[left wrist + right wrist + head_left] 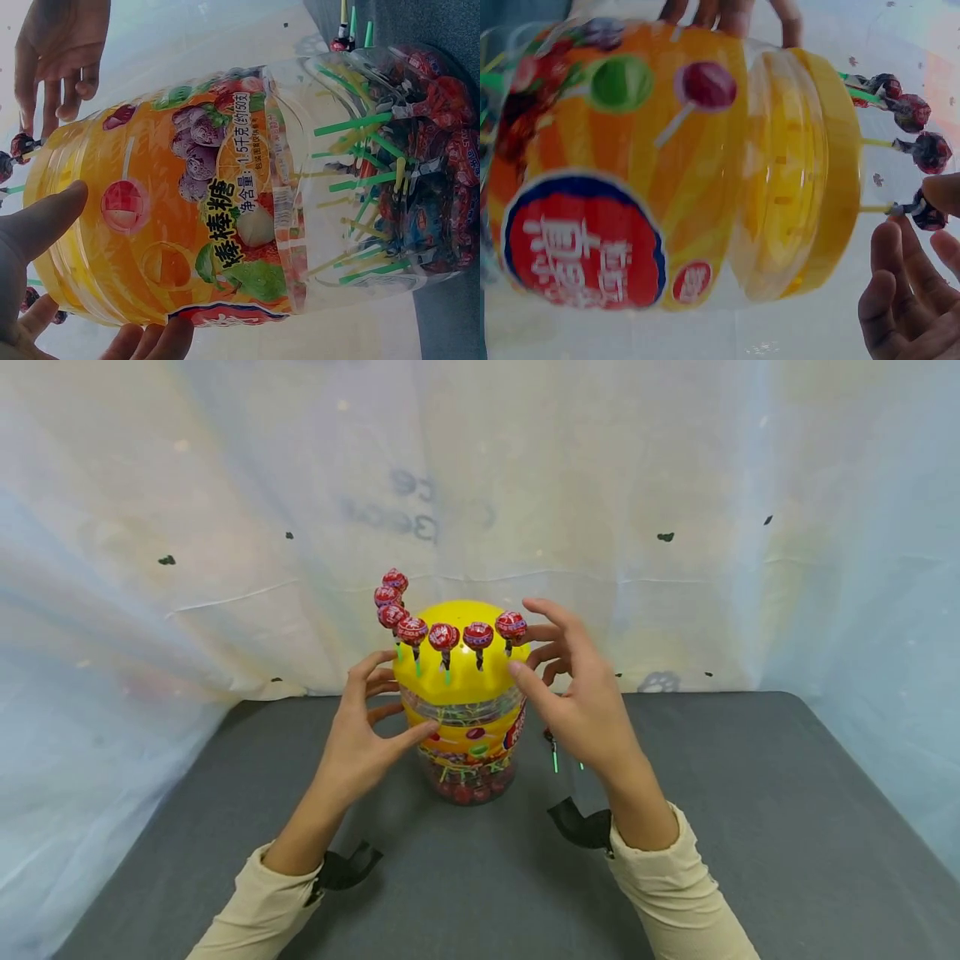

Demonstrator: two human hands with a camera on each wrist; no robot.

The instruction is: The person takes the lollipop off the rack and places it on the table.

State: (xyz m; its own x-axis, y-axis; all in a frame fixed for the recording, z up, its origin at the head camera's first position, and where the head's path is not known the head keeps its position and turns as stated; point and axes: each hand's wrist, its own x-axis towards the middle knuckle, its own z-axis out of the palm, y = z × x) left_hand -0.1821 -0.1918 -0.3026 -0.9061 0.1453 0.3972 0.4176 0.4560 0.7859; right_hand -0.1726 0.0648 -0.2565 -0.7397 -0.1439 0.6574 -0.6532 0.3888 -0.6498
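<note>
A clear plastic candy jar point(472, 735) with a yellow lid point(450, 681) stands upright, sticks and red-wrapped candies visible through its wall. Several red lollipops point(444, 637) stick up from the lid in a curved row along its left and front rim. My left hand point(367, 727) grips the jar's left side, thumb across the front and fingers reaching round the back. At the lid's right side, my right hand point(585, 693) has its fingers spread around the rightmost lollipop point(511, 625). The right wrist view shows its fingertips right at that lollipop's stick point(874, 209).
Loose lollipops with green sticks point(555, 755) lie on the grey table point(750, 827) right of the jar, partly behind my right hand. Pale sheeting point(525, 468) hangs behind and at both sides. Black straps point(581, 822) stick out from both wrists.
</note>
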